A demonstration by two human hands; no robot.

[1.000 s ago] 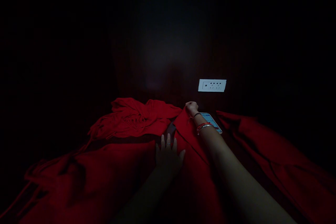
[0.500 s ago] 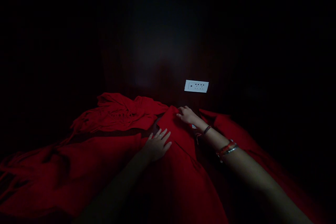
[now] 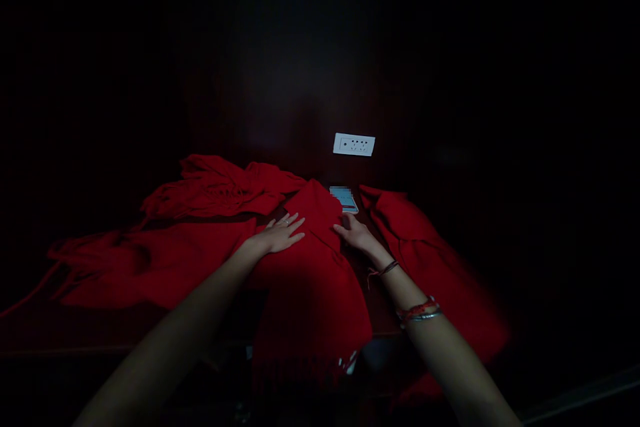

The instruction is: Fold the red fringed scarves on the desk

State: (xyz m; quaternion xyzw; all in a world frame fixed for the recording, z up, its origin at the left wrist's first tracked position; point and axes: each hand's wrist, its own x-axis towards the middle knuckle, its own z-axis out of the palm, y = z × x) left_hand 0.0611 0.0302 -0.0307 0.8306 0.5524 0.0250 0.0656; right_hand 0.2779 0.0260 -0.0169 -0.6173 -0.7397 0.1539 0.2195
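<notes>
A red scarf (image 3: 315, 280) with a fringed near end lies lengthwise in front of me, that end hanging over the table edge. My left hand (image 3: 281, 235), a ring on one finger, rests flat on it with fingers spread. At the scarf's right edge is my right hand (image 3: 356, 235), thumb apart from the bent fingers; the fingertips are partly hidden. Just beyond it lies a small flat thing with a lit-looking pale blue face (image 3: 344, 200), perhaps a phone.
More red fringed cloth (image 3: 220, 190) is bunched at the back left, with another red piece (image 3: 170, 263) nearer. Folded red cloth (image 3: 425, 240) extends along the right. A white socket plate (image 3: 354, 144) is on the dark wall. The table's front edge (image 3: 75, 350) shows dimly.
My right hand has come back toward me along the scarf's right edge, uncovering the pale blue thing. The left hand still lies flat. The view has shifted, showing the scarf's fringed near end.
</notes>
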